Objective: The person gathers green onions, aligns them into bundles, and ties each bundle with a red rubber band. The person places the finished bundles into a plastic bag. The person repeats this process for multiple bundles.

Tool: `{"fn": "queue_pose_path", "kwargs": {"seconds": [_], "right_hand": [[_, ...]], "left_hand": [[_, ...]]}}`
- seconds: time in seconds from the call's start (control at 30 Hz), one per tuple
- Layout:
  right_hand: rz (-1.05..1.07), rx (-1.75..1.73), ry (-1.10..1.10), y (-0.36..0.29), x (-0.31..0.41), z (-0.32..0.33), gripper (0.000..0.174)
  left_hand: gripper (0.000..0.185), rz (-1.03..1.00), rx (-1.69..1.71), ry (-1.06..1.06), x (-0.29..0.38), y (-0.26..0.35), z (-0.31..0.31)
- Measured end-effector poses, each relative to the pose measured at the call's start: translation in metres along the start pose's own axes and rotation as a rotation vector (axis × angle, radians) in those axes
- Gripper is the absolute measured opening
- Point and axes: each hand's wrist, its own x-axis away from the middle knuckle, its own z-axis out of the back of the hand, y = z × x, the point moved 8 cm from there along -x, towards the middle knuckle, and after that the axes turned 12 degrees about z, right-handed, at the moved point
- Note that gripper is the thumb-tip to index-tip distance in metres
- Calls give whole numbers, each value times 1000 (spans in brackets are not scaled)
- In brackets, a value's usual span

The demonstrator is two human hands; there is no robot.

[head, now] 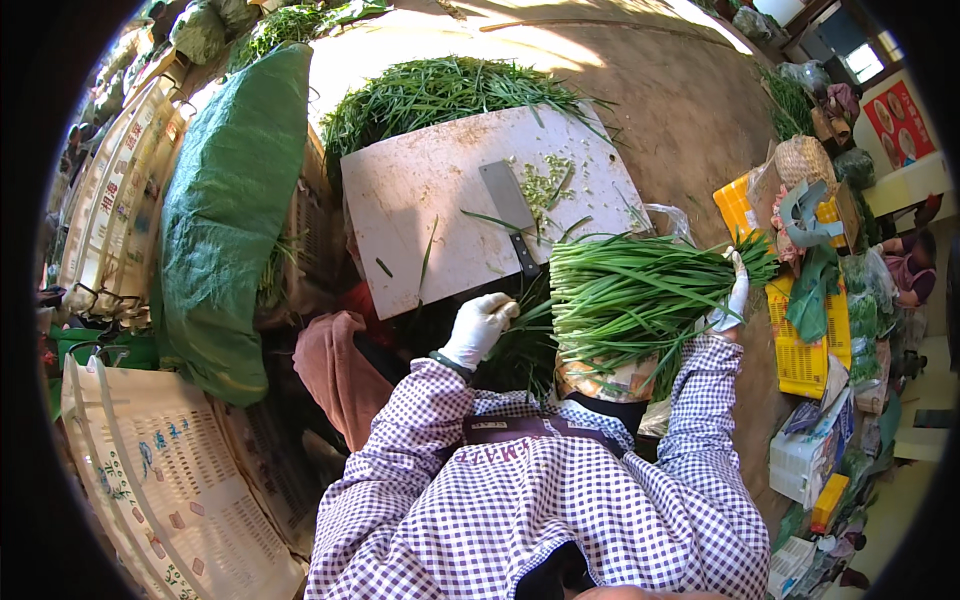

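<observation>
A large bundle of garlic chives (637, 292) lies across the person's lap, its pale cut ends to the left. My right hand (731, 292), in a white glove, is closed around the leafy end. My left hand (480, 326), also gloved, is at the left of the bundle, its fingers pinched on a few green blades that trail towards the cut ends. In front stands a white board (420, 195) with a cleaver (506, 195) lying flat on it, the black handle towards me. Chopped pale stem bits (551, 180) and loose blades are scattered beside the cleaver.
Behind the board is a heap of loose greens (450, 97). On the left stand a green sack (225, 217) and pale plastic crates (180, 457). A reddish-brown cloth (341, 375) hangs near my left arm. Yellow crates (799, 337) stand at the right; a person (911, 262) is farther off.
</observation>
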Motion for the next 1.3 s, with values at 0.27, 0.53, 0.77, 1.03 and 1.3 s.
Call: {"fn": "queue_pose_path", "kwargs": {"seconds": [0.27, 0.53, 0.77, 1.03, 1.3], "right_hand": [[-15, -33, 74, 19, -28, 37, 13], [-55, 13, 29, 34, -54, 64, 13], [-67, -6, -1, 34, -50, 62, 14], [-44, 46, 21, 33, -42, 46, 19], [-49, 10, 35, 33, -41, 50, 20]], "left_hand": [[54, 15, 425, -488, -3, -8, -86], [31, -59, -204, -29, -9, -21, -44], [37, 70, 291, -466, 28, -33, -62], [31, 278, 660, -531, 38, -9, -125], [20, 160, 373, -581, 20, -42, -78]]}}
